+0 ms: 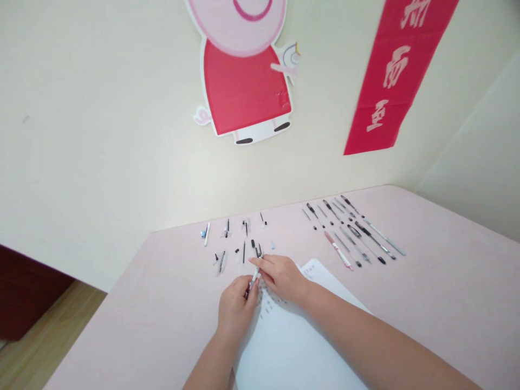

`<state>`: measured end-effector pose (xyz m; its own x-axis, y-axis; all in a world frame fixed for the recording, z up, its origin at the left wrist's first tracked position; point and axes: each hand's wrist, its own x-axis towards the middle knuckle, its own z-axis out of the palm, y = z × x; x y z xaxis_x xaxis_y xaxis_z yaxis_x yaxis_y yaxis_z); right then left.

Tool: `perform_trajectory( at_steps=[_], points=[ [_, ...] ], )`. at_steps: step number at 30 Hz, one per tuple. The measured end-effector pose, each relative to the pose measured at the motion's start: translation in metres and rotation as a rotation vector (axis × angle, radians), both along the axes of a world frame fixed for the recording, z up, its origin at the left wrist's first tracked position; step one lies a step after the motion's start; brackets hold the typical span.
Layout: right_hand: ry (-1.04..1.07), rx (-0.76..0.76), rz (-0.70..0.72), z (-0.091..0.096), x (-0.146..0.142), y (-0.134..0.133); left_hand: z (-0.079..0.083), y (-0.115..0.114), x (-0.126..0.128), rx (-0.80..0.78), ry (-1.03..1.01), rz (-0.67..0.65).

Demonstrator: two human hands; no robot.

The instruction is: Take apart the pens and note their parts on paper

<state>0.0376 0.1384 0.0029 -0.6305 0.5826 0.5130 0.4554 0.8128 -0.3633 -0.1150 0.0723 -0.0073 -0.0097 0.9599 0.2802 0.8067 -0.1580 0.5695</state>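
My left hand (239,304) is closed round the lower part of a slim pen (254,277) with a pale barrel and a dark end. The fingertips of my right hand (281,275) pinch its upper part, so both hands meet on it. Fingers cover much of the pen. Below them lies a white sheet of paper (292,346) with small dark marks near its top. Just beyond my fingers are a black cap (253,244) and a thin black refill (244,252). A small light-blue piece (273,245) rests right of these.
Several pen parts lie at left, including a white pen barrel (207,234) and a clear barrel (222,262). At right are rows of pens, among them a pink-and-white pen (338,251) and a black pen (376,240). The pink table (170,303) meets the wall behind.
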Motion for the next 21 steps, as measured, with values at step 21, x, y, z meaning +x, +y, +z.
perform_trajectory(
  at_steps=[21],
  points=[
    [0.619, -0.785, -0.241, 0.01, 0.014, 0.023, 0.006, -0.003, 0.002, 0.021, -0.111, -0.179]
  ],
)
